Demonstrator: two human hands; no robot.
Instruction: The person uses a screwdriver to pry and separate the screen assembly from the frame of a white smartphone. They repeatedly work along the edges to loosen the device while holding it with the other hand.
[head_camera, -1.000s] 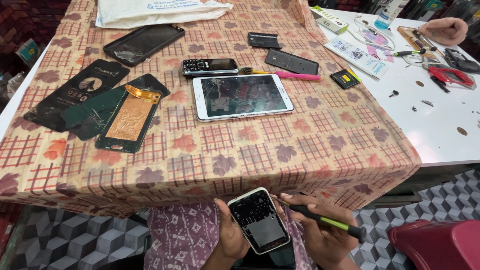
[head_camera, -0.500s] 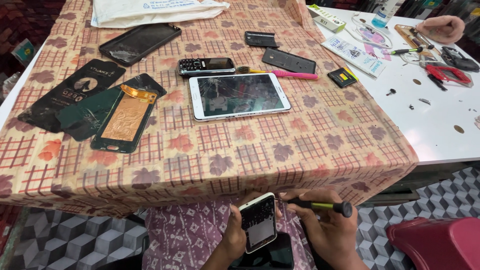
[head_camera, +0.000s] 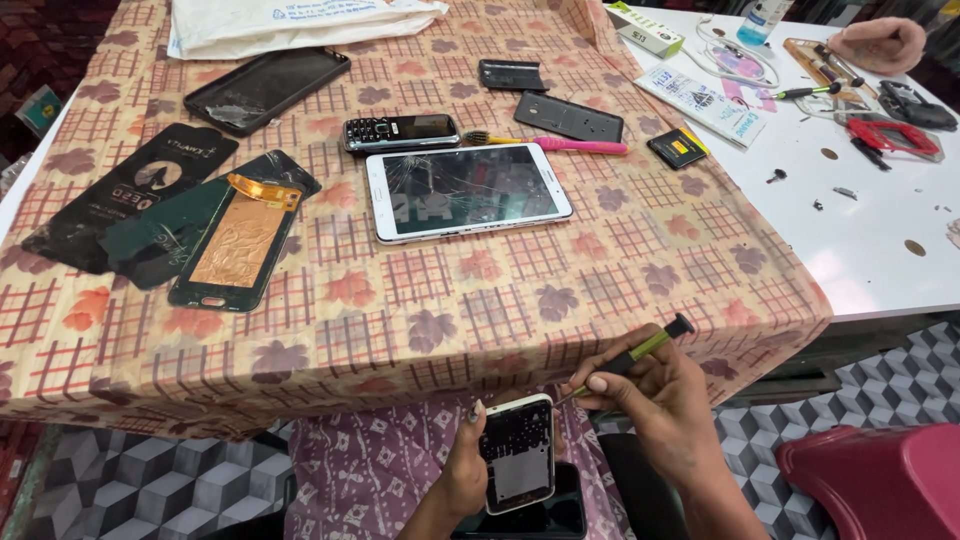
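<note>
The left hand (head_camera: 462, 478) grips an opened phone (head_camera: 519, 452), the right hand (head_camera: 655, 400) grips a screwdriver (head_camera: 630, 356) whose tip could slip and scratch it.

**One head camera, looking down and forward**

There is only one view, so no part is shared with a second one. The camera sits on the person's head and looks steeply down. The left hand (head_camera: 462, 475) and right hand (head_camera: 655, 400) are close, at the bottom edge. Beyond the hands, further from the camera, lies the table (head_camera: 560, 300) with its patterned cloth.
</note>
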